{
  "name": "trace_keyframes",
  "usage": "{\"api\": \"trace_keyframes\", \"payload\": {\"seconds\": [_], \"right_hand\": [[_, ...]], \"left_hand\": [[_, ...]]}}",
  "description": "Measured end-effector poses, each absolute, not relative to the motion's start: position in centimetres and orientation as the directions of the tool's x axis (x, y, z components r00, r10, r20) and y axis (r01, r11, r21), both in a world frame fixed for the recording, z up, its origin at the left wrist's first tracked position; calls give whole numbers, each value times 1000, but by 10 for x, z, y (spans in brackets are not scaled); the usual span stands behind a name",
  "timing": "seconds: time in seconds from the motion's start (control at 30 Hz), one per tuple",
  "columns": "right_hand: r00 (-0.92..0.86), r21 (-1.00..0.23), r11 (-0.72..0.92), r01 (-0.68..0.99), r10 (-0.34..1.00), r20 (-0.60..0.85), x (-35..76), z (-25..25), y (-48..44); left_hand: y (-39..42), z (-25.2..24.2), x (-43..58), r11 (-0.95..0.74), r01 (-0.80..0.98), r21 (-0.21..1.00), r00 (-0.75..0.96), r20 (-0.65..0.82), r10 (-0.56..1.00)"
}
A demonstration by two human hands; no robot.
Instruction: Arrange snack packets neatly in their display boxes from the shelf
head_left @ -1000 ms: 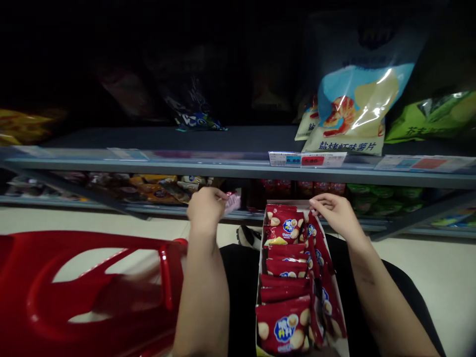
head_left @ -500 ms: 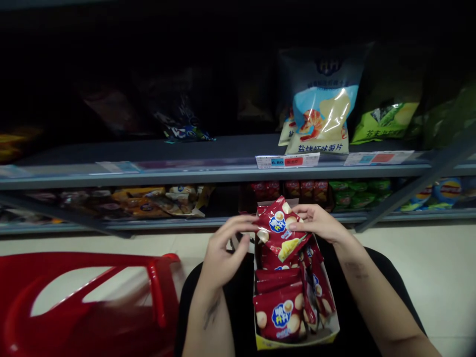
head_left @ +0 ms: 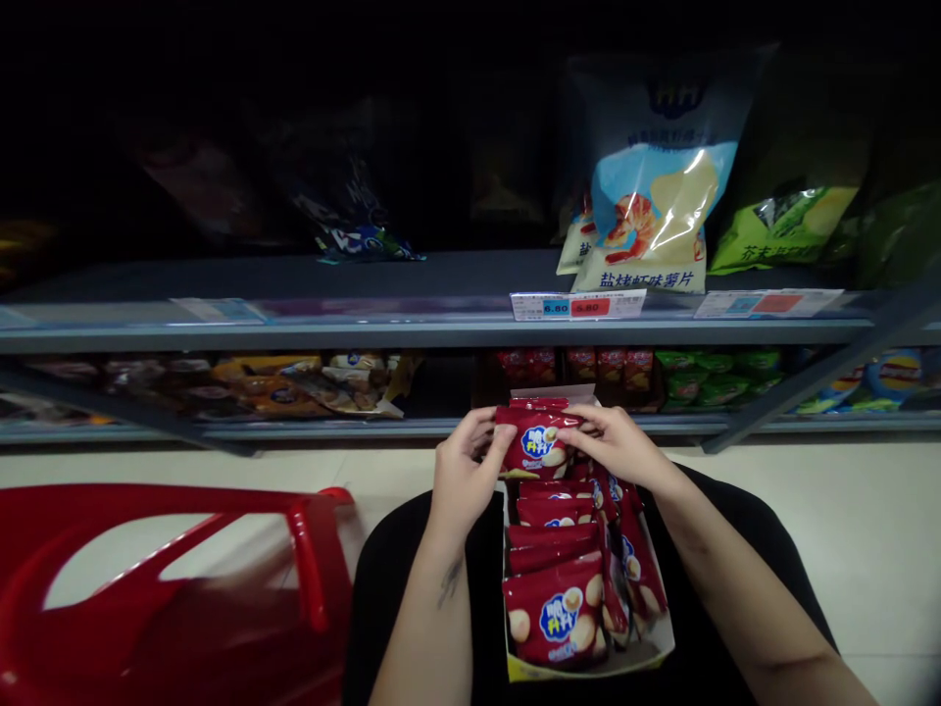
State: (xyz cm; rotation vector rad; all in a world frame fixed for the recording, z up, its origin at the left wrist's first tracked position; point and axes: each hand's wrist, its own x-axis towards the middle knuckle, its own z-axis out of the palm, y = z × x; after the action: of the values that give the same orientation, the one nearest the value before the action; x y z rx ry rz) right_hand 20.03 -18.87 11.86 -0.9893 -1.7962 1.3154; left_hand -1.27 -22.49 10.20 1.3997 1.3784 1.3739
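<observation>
A small red snack packet (head_left: 535,447) with a blue-and-white logo is held level between both hands, over the far end of an open carton. My left hand (head_left: 474,461) pinches its left edge, thumb on the front. On the right edge, my right hand (head_left: 607,441) grips it with the thumb in front and fingers behind. The carton (head_left: 632,665) rests on my lap and holds several more red packets (head_left: 555,610), some in rows facing me and others turned sideways along the right wall.
To the left stands a red plastic cart or basket (head_left: 309,569). Ahead runs a shelf (head_left: 463,270) with a chip bag (head_left: 654,196), a green bag (head_left: 786,230) and price tags. The lower shelf carries red packets (head_left: 610,368), green packets (head_left: 717,378) and brown-yellow bags (head_left: 272,387).
My left hand has closed on the packet's left edge. The packet has turned from tilted to level and sits slightly lower and further left. The view has shifted a little.
</observation>
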Motion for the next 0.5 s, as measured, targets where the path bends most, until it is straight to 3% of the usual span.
{"api": "trace_keyframes", "payload": {"seconds": [0.1,0.2,0.5], "right_hand": [[-401,-963,206,173,908,122,205,115,-183],[-397,-926,265,270,907,143,216,114,-177],[-542,-697,362,619,839,-45,227,112,-171]], "left_hand": [[-221,94,-14,-98,253,962,13,98,995],[-217,85,-13,-91,316,944,137,49,989],[-220,87,-16,-34,614,789,271,-170,947]]}}
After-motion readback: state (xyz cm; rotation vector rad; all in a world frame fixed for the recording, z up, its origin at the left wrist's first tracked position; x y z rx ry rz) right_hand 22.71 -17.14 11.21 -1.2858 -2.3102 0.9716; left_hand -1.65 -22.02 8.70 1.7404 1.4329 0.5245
